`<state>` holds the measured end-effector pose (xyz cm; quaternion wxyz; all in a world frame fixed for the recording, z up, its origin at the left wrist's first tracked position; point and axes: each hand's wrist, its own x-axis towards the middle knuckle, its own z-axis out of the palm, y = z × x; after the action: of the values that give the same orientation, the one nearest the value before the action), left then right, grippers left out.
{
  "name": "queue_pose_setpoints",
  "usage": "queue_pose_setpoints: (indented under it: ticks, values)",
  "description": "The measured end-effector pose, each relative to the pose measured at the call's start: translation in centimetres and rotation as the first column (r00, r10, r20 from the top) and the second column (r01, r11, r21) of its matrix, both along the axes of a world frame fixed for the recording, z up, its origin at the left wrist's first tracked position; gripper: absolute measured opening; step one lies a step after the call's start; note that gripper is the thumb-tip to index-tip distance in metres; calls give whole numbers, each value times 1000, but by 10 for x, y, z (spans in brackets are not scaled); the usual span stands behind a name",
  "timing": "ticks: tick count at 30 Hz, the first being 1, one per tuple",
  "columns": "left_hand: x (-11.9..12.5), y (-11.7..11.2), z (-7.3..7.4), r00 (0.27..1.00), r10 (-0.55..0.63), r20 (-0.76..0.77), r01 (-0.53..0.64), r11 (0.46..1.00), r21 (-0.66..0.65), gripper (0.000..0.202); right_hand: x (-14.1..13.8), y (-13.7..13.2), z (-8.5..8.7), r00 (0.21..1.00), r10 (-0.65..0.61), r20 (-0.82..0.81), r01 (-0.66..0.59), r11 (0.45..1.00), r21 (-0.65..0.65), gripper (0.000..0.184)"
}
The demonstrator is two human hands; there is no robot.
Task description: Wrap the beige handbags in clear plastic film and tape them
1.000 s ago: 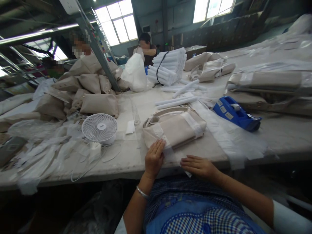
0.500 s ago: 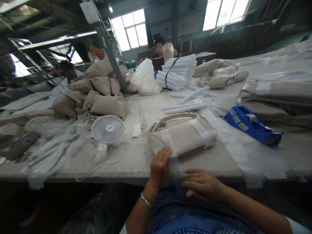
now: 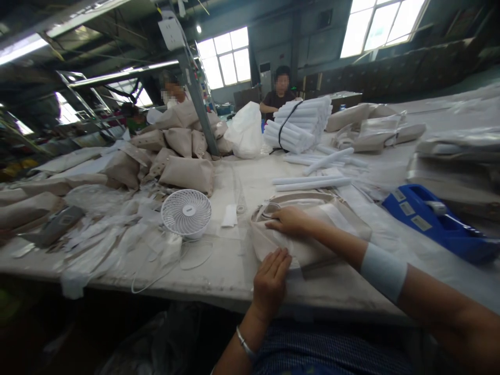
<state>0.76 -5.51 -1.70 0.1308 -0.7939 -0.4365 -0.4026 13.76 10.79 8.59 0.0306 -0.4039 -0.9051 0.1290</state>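
A beige handbag (image 3: 320, 245) in clear plastic wrap lies flat on the table in front of me, with a rolled strap at its far left corner. My left hand (image 3: 270, 284), wearing a silver bracelet, rests with flat fingers on the wrap at the bag's near left edge. Across the bag reaches my right arm; my right hand (image 3: 292, 221) lies on top, near the strap, with fingers stretched out. The right palm's underside is hidden. A whitish band (image 3: 334, 216) of wrap crosses the bag's right part.
Left of the bag stands a white fan (image 3: 186, 211) with its cord. A blue tape dispenser (image 3: 433, 224) lies at right. White tubes (image 3: 310, 182) and a strapped tube bundle (image 3: 300, 125) lie behind. Stuffed beige bags (image 3: 187, 174) pile at left. A person (image 3: 279, 96) sits beyond the table.
My right hand has moved from the plastic at the table's front edge up onto the bag's top. My left hand stays at the bag's near left edge. The camera view has shifted.
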Motion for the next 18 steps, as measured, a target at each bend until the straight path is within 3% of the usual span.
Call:
queue_pose_setpoints:
  ticks: [8, 12, 18]
  values:
    - [0, -1, 0, 1000, -2, -20, 2, 1000, 9, 45, -16, -4, -5, 997, 66, -29, -67, 998, -15, 59]
    - [0, -1, 0, 1000, 4, -19, -4, 1000, -5, 42, 6, 7, -1, 994, 92, -60, -95, 994, -51, 55]
    - [1, -1, 1, 1000, 7, 6, -7, 1000, -8, 41, 47, 27, -11, 996, -89, 0, 89, 996, -29, 65]
